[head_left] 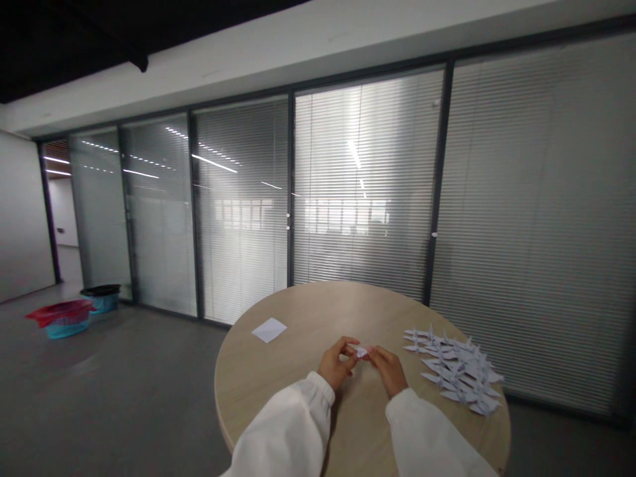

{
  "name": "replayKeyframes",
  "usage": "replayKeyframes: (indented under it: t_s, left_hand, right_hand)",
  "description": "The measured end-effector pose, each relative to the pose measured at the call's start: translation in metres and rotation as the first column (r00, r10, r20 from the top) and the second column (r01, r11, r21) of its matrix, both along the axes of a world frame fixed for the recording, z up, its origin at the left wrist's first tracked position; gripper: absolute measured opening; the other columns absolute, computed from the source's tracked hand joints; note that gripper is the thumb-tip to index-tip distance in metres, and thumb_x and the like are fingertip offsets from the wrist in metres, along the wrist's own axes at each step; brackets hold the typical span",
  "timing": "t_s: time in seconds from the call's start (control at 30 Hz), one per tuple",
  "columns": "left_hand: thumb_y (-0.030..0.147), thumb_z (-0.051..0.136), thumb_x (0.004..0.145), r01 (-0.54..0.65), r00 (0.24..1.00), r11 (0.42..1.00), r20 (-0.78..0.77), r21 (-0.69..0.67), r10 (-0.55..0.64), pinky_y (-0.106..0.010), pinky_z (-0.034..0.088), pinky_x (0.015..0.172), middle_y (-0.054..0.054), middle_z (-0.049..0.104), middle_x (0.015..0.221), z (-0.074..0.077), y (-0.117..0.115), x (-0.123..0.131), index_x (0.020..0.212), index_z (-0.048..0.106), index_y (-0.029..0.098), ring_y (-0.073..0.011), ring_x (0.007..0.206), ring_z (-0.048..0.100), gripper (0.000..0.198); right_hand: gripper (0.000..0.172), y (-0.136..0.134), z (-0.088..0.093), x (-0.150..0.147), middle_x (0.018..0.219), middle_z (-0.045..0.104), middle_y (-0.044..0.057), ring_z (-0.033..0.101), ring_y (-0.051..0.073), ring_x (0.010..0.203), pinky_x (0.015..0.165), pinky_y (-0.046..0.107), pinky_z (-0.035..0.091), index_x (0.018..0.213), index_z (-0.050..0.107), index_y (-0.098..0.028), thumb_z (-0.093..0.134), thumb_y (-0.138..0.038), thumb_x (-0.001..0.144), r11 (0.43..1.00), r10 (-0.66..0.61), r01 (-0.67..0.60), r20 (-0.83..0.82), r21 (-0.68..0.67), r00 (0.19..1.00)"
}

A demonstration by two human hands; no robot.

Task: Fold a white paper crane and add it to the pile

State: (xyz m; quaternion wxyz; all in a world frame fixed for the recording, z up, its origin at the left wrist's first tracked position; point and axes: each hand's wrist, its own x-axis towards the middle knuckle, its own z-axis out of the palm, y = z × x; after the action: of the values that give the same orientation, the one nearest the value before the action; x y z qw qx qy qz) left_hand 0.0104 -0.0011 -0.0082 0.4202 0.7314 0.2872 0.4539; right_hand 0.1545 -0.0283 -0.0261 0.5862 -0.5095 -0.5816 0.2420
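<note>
Between my two hands, above the middle of the round table (pixel 278 384), is a small piece of folded white paper (pixel 361 352). My left hand (pixel 340 362) pinches it from the left with thumb and fingers. On the other side, the fingers of my right hand (pixel 387 368) are closed on its right end. The folds are too small to make out clearly. To the right lies a group of several folded paper cranes (pixel 460 371), set close together with pointed tips. Flat on the table's left part rests a stack or sheet of white square paper (pixel 269 330).
Behind the table runs a glass partition with blinds (pixel 368 185) in dark frames. On the floor at the left stand a blue basket with a red liner (pixel 67 319) and another with a black liner (pixel 103 299). A doorway (pixel 62 212) shows at the far left.
</note>
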Motion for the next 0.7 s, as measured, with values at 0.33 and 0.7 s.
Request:
replayKeyframes:
  t_s: [0.33, 0.7]
  left_hand:
    - [0.024, 0.056, 0.064, 0.033, 0.996, 0.998, 0.081, -0.049, -0.029, -0.016, 0.043, 0.041, -0.001, 0.051, 0.067, 0.003, -0.001, 0.0, 0.089, 0.051, 0.016, -0.0122, 0.065, 0.05, 0.027]
    - [0.025, 0.058, 0.06, -0.048, 0.992, 0.989, 0.112, -0.142, 0.064, -0.016, 0.041, 0.04, -0.001, 0.05, 0.063, 0.001, 0.006, -0.002, 0.08, 0.053, 0.013, -0.0111, 0.061, 0.048, 0.023]
  right_hand:
    - [0.04, -0.002, 0.006, -0.001, 0.07, 0.065, 0.005, 0.058, 0.02, 0.071, 0.062, 0.027, 0.044, 0.07, 0.064, -0.016, 0.044, -0.051, 0.069, 0.999, 0.026, -0.028, -0.097, -0.02, 0.995]
    - [0.041, -0.001, 0.006, 0.001, 0.069, 0.064, 0.006, 0.058, 0.02, 0.071, 0.059, 0.027, 0.046, 0.069, 0.061, -0.016, 0.045, -0.054, 0.068, 0.999, -0.042, 0.046, -0.186, 0.018, 0.982]
